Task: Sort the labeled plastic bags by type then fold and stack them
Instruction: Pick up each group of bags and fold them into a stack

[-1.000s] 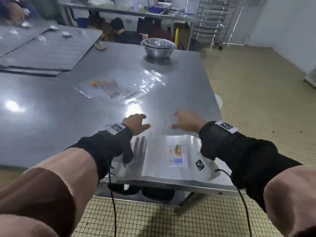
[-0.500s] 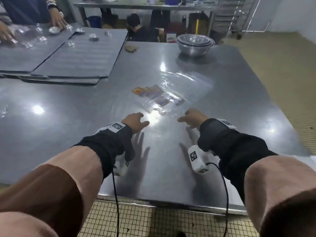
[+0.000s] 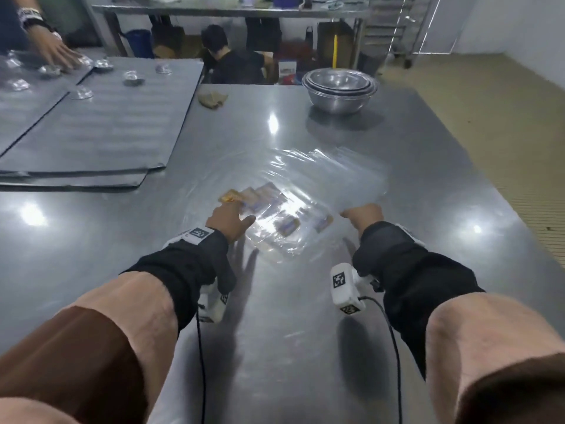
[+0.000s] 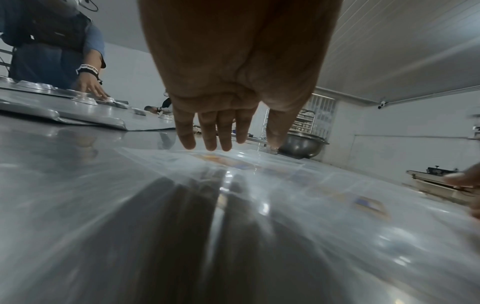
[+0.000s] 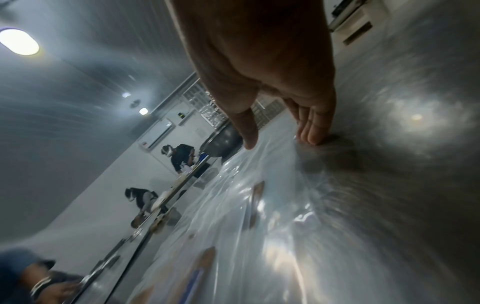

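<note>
Now my left hand [image 3: 230,221] has come forward onto the near-left edge of the clear, crinkled plastic bags with small printed labels [image 3: 305,206], fingers [image 4: 207,133] straight and relaxed; my right hand [image 3: 363,216] touches their right edge, fingers [image 5: 315,131] extended, grasping nothing. They lie spread mid-way across the glossy steel desk [image 3: 122,240], nearer than the nested metal bowls [image 3: 339,90].

I see my left hand [image 3: 230,220] flat over the near left edge of the bags [image 3: 293,206] on the table [image 3: 428,185]; my right hand [image 3: 363,214] reaches their right side. Bowls [image 3: 339,90] stand beyond.
</note>
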### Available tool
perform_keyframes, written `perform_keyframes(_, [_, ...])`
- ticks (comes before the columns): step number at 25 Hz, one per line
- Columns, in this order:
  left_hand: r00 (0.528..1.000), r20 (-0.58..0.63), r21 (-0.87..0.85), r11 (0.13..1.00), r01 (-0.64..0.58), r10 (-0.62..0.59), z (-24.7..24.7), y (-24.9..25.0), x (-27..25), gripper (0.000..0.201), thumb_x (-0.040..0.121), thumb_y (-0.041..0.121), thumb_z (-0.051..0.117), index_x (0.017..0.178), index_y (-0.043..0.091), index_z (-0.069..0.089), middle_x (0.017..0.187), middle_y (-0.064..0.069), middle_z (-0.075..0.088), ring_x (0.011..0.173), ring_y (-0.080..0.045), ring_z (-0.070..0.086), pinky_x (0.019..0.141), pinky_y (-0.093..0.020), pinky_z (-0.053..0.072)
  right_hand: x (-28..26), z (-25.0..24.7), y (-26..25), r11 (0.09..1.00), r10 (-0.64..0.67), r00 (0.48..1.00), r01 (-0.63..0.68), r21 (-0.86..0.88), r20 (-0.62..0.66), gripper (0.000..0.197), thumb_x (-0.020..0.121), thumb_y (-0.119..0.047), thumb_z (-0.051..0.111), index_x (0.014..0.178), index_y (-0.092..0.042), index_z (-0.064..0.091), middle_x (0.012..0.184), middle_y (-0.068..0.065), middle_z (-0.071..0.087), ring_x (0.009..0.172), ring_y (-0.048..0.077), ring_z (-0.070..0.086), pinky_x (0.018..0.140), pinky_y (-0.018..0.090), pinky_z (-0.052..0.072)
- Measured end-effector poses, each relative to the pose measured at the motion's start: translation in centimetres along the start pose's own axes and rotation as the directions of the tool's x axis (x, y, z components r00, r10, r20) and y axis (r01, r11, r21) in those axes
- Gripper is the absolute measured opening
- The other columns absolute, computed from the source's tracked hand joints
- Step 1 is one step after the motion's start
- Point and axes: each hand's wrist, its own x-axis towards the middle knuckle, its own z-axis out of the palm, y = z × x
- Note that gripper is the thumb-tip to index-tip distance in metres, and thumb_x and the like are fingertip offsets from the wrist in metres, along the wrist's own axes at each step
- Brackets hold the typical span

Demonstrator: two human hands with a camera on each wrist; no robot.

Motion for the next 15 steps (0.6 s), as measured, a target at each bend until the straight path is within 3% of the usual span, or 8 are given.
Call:
perform_keyframes(3, [0.999, 0.007, -0.008, 0.999, 0.042, -0.042, -0.7, -1.0, 3.9, 0.046, 0.091, 0.023, 0.055, 0.134, 0.011, 0.046, 0.138, -0.01, 0.049, 0.122, -0.033, 0.049, 0.1, -0.038, 0.04, 1.6, -0.2, -0.8, 0.998, 0.046, 0.999, -0.047, -0.034, -0.024, 0.046, 0.084, -0.023, 0.068, 0.12, 0.005, 0.057, 0.128, 0.017, 0.056, 0.117, 0.033, 0.055, 0.099, 0.037, 0.044])
perform_keyframes(7, [0.994, -0.022, -0.011, 0.994, 0.104, -0.105, -1.5, -2.0, 8.4, 0.059, 0.091, 0.022, 0.055, 0.143, 0.006, 0.032, 0.143, -0.018, 0.041, 0.128, -0.034, 0.043, 0.104, -0.04, 0.037, 3.3, 0.0, -0.8, 0.993, 0.107, 0.994, -0.109, -0.044, -0.034, 0.048, 0.085, -0.025, 0.068, 0.121, 0.005, 0.057, 0.13, 0.017, 0.056, 0.118, 0.032, 0.054, 0.1, 0.037, 0.043])
perform_keyframes(11, [0.99, -0.001, 0.065, 0.988, 0.142, -0.142, -1.9, -2.8, 11.7, 0.081, 0.083, 0.05, 0.063, 0.142, 0.006, 0.028, 0.143, -0.018, 0.036, 0.132, -0.035, 0.035, 0.105, -0.047, 0.034, 3.8, 0.4, -0.6, 0.983, 0.125, 0.989, -0.134, -0.127, -0.075, 0.053, 0.089, -0.032, 0.062, 0.127, 0.003, 0.052, 0.137, 0.016, 0.051, 0.127, 0.031, 0.047, 0.104, 0.034, 0.034])
perform_keyframes(15, [0.993, 0.044, 0.291, 0.952, 0.095, -0.112, -1.6, -1.8, 11.5, 0.071, 0.08, 0.064, 0.055, 0.125, 0.011, 0.045, 0.131, -0.017, 0.04, 0.124, -0.034, 0.033, 0.098, -0.042, 0.033, 3.5, 1.0, -1.4, 0.985, 0.147, 0.982, -0.157, -0.078, -0.115, 0.048, 0.087, -0.029, 0.065, 0.123, 0.002, 0.056, 0.131, 0.017, 0.055, 0.124, 0.033, 0.048, 0.105, 0.038, 0.037])
